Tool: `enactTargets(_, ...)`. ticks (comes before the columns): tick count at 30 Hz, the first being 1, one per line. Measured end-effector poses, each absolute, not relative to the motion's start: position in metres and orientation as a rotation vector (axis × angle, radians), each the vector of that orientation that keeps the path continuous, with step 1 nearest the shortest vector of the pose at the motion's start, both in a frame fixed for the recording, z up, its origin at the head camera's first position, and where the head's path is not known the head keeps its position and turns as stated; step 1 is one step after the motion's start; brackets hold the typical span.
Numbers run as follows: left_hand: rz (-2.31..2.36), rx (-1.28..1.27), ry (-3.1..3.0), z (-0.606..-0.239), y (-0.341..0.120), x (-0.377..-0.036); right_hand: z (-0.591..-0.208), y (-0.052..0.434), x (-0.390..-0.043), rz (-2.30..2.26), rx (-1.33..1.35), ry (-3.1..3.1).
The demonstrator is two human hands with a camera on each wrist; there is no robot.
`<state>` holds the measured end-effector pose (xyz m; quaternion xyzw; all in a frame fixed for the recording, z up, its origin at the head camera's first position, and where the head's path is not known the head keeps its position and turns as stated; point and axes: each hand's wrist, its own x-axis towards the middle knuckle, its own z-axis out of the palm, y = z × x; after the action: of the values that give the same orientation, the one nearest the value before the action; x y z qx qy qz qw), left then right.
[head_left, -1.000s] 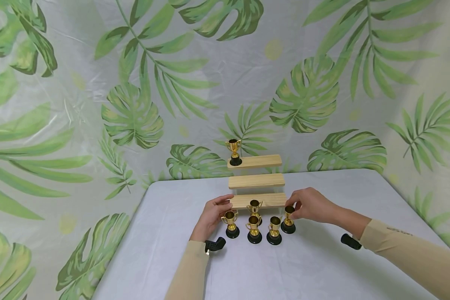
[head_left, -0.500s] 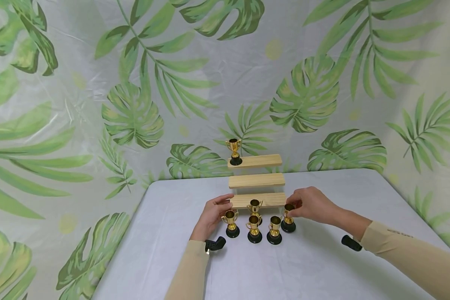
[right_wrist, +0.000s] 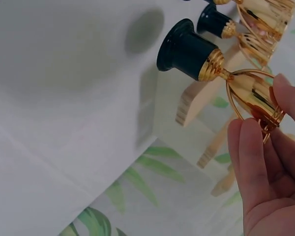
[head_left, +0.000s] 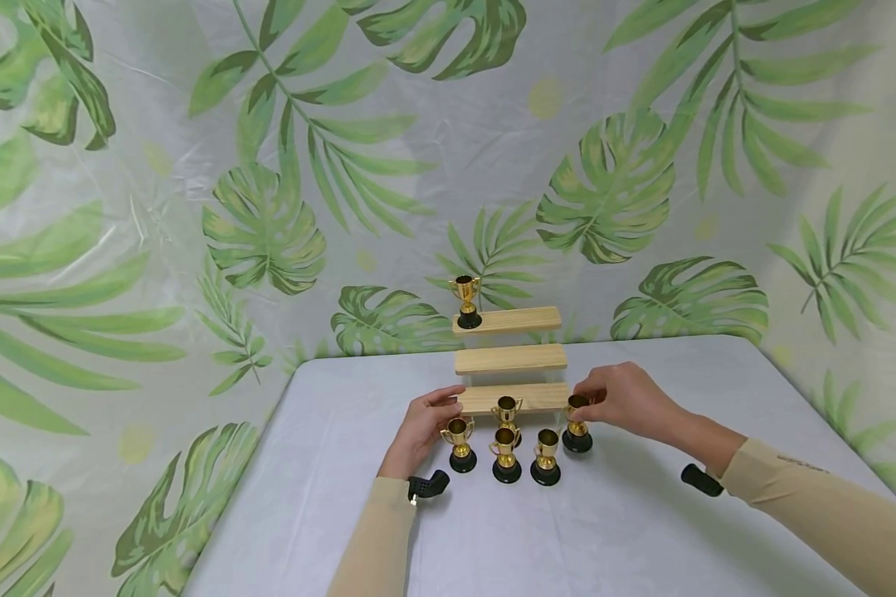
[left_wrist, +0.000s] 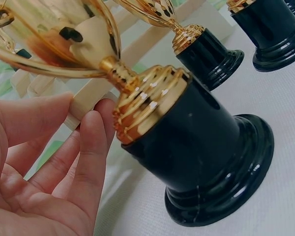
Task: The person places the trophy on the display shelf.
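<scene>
A three-step wooden shelf (head_left: pixel 511 359) stands mid-table, with one gold trophy (head_left: pixel 466 303) at the left of its top step. Several gold trophies with black bases stand before the lowest step (head_left: pixel 526 397). My right hand (head_left: pixel 578 404) pinches the cup of the rightmost trophy (head_left: pixel 577 429), and in the right wrist view the hand (right_wrist: pixel 273 105) holds this trophy (right_wrist: pixel 221 69) tilted and just off the cloth. My left hand (head_left: pixel 448 404) lies with straight fingers (left_wrist: pixel 91 147) against the left end of the lowest step (left_wrist: pixel 83 103), next to the left trophy (head_left: pixel 460 446), which looms large as the trophy (left_wrist: pixel 187 147) in the left wrist view.
A grey cloth covers the table (head_left: pixel 343 464), whose left edge and back edge drop off near the leaf-print backdrop (head_left: pixel 269 224). Bare cloth lies on both sides of the shelf and in front of the trophies. The middle step (head_left: pixel 511 359) carries nothing.
My right hand has raised the rightmost trophy slightly off the cloth and drawn it a little towards the lowest step. The left hand and the other trophies have not moved.
</scene>
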<state>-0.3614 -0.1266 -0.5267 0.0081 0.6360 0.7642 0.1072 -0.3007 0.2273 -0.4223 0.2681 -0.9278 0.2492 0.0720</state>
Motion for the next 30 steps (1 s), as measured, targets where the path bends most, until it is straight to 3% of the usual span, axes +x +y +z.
enactTargets(30,2.237,0.049,1.888,-0.528,-0.127,-0.362,-0.386,0.218,-0.304,0.732,0.729,-2.713)
